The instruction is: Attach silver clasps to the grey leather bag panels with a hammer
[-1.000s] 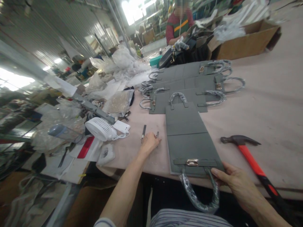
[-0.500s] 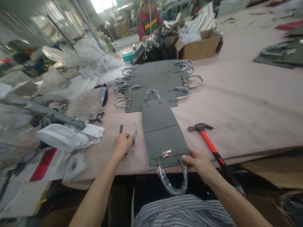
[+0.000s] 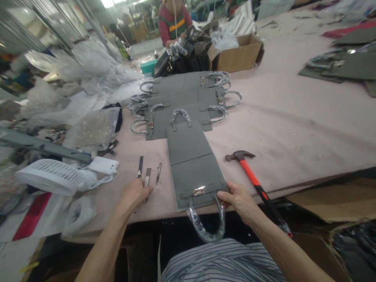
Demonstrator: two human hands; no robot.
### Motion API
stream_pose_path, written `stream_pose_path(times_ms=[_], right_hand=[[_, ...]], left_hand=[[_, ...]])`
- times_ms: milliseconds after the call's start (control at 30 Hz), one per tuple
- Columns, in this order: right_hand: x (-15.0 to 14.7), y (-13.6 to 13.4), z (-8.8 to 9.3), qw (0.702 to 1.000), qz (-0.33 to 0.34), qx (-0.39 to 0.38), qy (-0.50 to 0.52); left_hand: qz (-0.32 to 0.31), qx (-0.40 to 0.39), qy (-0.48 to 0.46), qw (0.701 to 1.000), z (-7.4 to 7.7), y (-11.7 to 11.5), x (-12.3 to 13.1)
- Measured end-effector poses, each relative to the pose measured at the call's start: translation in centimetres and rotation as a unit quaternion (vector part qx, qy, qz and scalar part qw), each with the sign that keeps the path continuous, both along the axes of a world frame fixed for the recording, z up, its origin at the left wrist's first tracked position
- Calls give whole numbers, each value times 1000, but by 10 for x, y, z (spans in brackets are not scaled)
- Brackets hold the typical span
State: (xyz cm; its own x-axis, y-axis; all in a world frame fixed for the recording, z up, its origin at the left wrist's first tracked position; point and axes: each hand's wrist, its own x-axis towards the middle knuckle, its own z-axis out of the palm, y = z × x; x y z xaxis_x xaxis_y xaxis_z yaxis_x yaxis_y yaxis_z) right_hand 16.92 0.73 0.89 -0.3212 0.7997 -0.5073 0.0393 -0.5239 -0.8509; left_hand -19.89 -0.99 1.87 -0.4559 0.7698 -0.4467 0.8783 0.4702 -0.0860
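A grey flat bag panel [image 3: 192, 156] lies lengthwise before me, with a gold clasp [image 3: 199, 190] and a plastic-wrapped handle [image 3: 205, 227] hanging over the table edge. My right hand [image 3: 239, 199] pinches its near right corner, thumb on top by the handle's base. Left of the panel, my left hand [image 3: 133, 197] has its fingers closed at a short flat metal tool [image 3: 147, 176], which runs under the fingertips. A darker flat metal bar [image 3: 140, 166] shows just beyond the knuckles. To the right of these lies a slim metal rod tool [image 3: 159, 173], untouched.
A claw hammer [image 3: 249, 172] with a red and black handle lies to the right. More grey bag panels [image 3: 179, 119] overlap behind. A white fan [image 3: 53, 176] and plastic bags are at left. A carton [image 3: 239, 53] and a person [image 3: 174, 23] are at the back.
My left hand has moved left, away from the slim rod to the flat tool beside it. My right hand keeps its hold on the panel. The whole view has shifted slightly.
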Motion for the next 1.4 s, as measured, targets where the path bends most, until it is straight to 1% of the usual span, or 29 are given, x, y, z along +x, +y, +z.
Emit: stream_pose_path(times_ms=[67,100,133,167,200,233,267,300,367,400,433,467,500,533,567,633,667,733,800,867,967,1033,1233,1400], right_hand=[[0,0,1,1000,-1,4,2],[-1,0,1,1000,-2,6,5],[-1,0,2,1000,-2,6,8],[-1,-1,2,1000,-3,6,11],[-1,-1,2,1000,-5,4,13],[0,-1,2,1000,-6,2,14],[0,-2,1,1000,-6,0,15],[0,-2,1,1000,-6,-1,16],[0,-2,2,1000,-5,-3,20],[0,-3,2,1000,-5,-4,21],[0,-3,2,1000,-6,-4,20],[-1,-3,2,1000,-8,-4,19],[-1,-3,3,1000,-8,-6,19],[-1,-3,3,1000,-8,-8,19],[-1,-3,3,1000,-9,-10,19],[-1,-3,4,1000,-8,-10,22],[-1,-2,5,1000,-8,-8,23],[-1,-2,6,1000,-10,-5,25],[-1,-1,6,999,-13,-14,29],[-1,-2,5,999,-16,-27,36],[-2,-3,2,998,-17,-39,47],[-2,-3,1,998,-16,-43,51],[-1,-3,-1,998,-17,-34,54],[-2,-3,1,998,-15,-44,53]], left_hand=[[7,0,-19,1000,-1,0,-3],[22,13,-44,999,0,-1,-5],[48,35,-88,994,1,-3,-5],[87,67,-152,982,4,-5,-5],[131,104,-233,958,8,-8,-3],[175,146,-322,919,13,-10,1],[216,187,-406,868,18,-12,7],[247,225,-480,811,23,-12,17],[280,287,-589,701,30,-11,45],[284,308,-627,656,32,-8,62],[280,319,-659,621,32,-5,82],[269,322,-682,599,31,-1,103],[255,330,-694,587,29,2,123],[238,333,-699,586,26,6,142],[220,329,-700,595,22,9,159],[188,310,-690,627,14,13,183],[171,302,-679,646,11,13,191],[138,304,-654,679,5,12,198],[123,320,-633,694,2,10,198],[135,327,-628,693,0,8,196],[155,328,-633,684,0,7,194],[149,330,-634,684,1,7,195],[121,341,-621,695,0,8,198],[112,349,-629,686,-3,9,197]])
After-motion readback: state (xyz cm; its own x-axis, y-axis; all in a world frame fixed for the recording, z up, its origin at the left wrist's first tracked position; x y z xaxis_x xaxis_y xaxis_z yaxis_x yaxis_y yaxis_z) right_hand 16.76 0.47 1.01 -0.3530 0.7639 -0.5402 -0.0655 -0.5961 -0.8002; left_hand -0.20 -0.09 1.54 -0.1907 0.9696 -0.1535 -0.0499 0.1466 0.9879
